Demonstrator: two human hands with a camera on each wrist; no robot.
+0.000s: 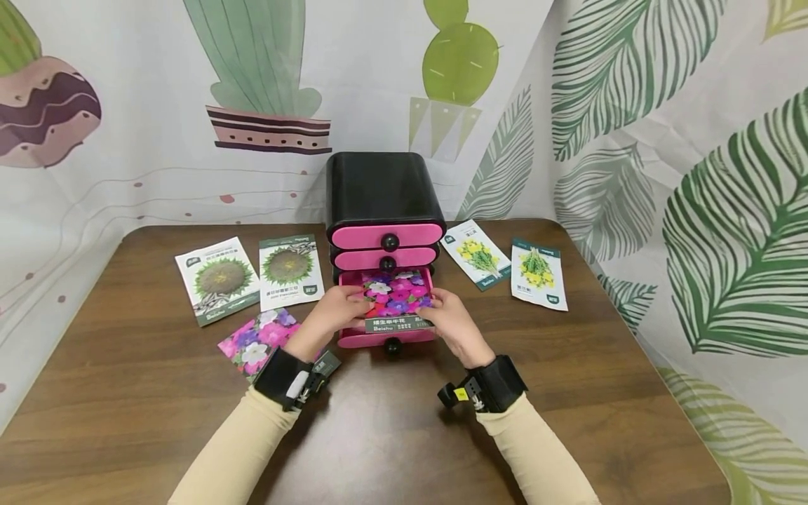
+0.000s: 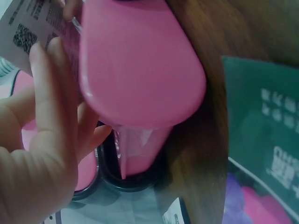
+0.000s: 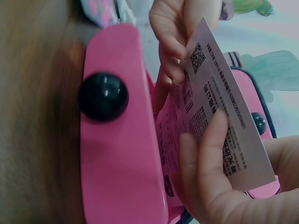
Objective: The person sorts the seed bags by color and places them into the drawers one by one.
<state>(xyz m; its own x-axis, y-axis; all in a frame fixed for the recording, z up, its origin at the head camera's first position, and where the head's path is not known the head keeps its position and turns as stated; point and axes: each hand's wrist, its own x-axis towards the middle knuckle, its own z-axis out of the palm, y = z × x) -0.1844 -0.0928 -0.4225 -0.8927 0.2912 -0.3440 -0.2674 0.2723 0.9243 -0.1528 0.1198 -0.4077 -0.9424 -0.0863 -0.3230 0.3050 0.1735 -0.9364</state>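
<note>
A petunia seed packet [image 1: 399, 298] lies tilted over the pulled-out bottom pink drawer [image 1: 361, 341] of a small black cabinet [image 1: 384, 186]. My left hand [image 1: 339, 307] pinches the packet's left edge. At the opposite edge, my right hand [image 1: 457, 322] grips it between thumb and fingers. The packet's printed back [image 3: 217, 112] faces the right wrist camera, its lower part down behind the drawer front [image 3: 124, 163]. A second flower packet [image 1: 259, 344] lies on the table, partly hidden under my left wrist.
Two sunflower packets [image 1: 292, 273] lie left of the cabinet. To its right are two packets with yellow flowers [image 1: 539, 273]. Two upper drawers with black knobs [image 1: 389, 242] are closed. A patterned cloth [image 1: 379, 70] hangs behind the wooden table [image 1: 600, 393].
</note>
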